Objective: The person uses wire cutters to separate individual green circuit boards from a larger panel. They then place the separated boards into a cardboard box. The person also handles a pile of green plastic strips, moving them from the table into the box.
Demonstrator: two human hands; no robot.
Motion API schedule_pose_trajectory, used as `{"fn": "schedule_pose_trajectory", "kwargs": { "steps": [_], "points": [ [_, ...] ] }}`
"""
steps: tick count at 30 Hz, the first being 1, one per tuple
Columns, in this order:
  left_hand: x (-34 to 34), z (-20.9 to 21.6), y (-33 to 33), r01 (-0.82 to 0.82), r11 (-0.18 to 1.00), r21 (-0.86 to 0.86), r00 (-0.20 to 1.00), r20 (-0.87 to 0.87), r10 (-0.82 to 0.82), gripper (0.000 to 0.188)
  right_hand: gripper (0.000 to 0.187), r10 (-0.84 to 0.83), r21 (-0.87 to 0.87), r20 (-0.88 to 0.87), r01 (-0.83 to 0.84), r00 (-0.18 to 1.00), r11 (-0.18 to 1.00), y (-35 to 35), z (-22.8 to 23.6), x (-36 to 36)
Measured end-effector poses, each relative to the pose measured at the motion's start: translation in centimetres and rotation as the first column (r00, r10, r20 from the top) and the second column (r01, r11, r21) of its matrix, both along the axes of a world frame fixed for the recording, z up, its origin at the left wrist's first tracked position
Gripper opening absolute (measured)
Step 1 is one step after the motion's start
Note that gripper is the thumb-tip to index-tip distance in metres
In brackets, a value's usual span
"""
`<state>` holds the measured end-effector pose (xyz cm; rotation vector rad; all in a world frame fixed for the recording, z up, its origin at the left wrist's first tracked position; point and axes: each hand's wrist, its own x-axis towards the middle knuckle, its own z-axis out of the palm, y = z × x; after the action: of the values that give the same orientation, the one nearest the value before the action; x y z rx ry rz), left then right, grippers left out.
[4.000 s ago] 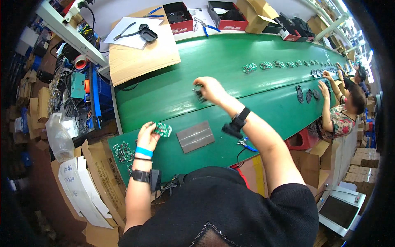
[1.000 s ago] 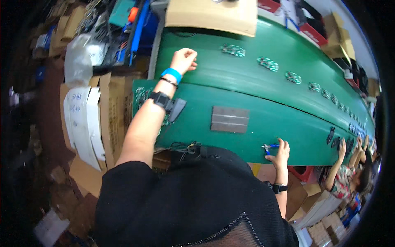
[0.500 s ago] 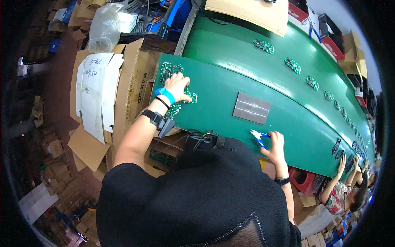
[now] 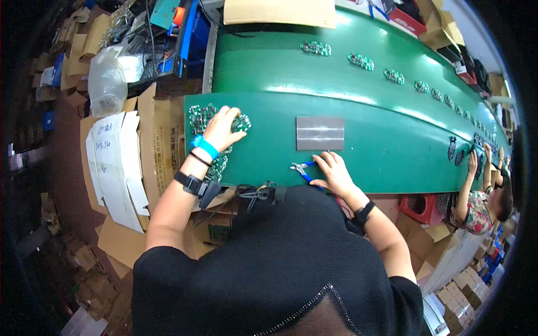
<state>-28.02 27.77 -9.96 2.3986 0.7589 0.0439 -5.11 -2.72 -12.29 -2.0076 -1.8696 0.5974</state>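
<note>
Over the left end of the green work surface (image 4: 269, 162), my left hand (image 4: 223, 131) grips a green circuit board (image 4: 242, 122) between thumb and fingers. More circuit boards (image 4: 199, 119) lie beside and partly beneath that hand, and several others (image 4: 217, 167) sit near my wrist. My right hand (image 4: 336, 175) is closed on blue-handled cutting pliers (image 4: 302, 168), whose jaws point left and stand apart. Just beyond the pliers lies a flat grey metal plate (image 4: 320, 134) with light lines across it.
Behind the work surface, a green conveyor belt (image 4: 252, 64) carries a row of circuit boards (image 4: 360, 61). A cardboard sheet (image 4: 280, 12) overhangs its far left. Cardboard boxes (image 4: 159, 145) crowd my left. Other workers' hands (image 4: 473, 163) are at the far right, near a red stool (image 4: 420, 208).
My view has turned, shifting the scene. The pliers have moved left, closer to the grey plate. My left hand stays by the boards, and the gripped board now shows more clearly.
</note>
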Motion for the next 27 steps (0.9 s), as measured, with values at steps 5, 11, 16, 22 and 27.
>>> {"fn": "schedule_pose_trajectory", "kwargs": {
  "steps": [5, 11, 16, 22, 27],
  "points": [
    [10.8, -2.1, 6.6, 0.067, 0.987, 0.147, 0.979, 0.183, -0.094, 0.047, 0.026, -0.322, 0.039, -0.001, 0.322, 0.947, 0.946, -2.7, -1.6, 1.4],
    [20.8, -6.1, 12.3, -0.068, 0.957, 0.282, 0.990, -0.102, 0.100, 0.047, 0.012, -0.487, -0.017, -0.035, 0.487, 0.872, 0.873, -4.5, -0.6, 0.9],
    [24.3, -9.5, 14.8, -0.049, 0.939, 0.339, 0.980, -0.164, 0.110, 0.051, 0.010, -0.630, -0.149, -0.041, 0.619, 0.776, 0.772, -9.1, -0.1, -1.7],
    [22.5, -7.4, 15.0, -0.023, 0.917, 0.397, 1.000, 0.018, 0.017, 0.066, 0.008, -0.668, -0.099, -0.022, 0.664, 0.744, 0.742, -9.9, -0.5, -1.0],
    [17.3, -4.6, 9.0, -0.019, 0.984, -0.179, 0.917, 0.389, 0.088, 0.023, 0.012, -0.783, -0.051, 0.047, 0.784, 0.620, 0.618, -9.9, -0.4, 3.1]
  ]
}}
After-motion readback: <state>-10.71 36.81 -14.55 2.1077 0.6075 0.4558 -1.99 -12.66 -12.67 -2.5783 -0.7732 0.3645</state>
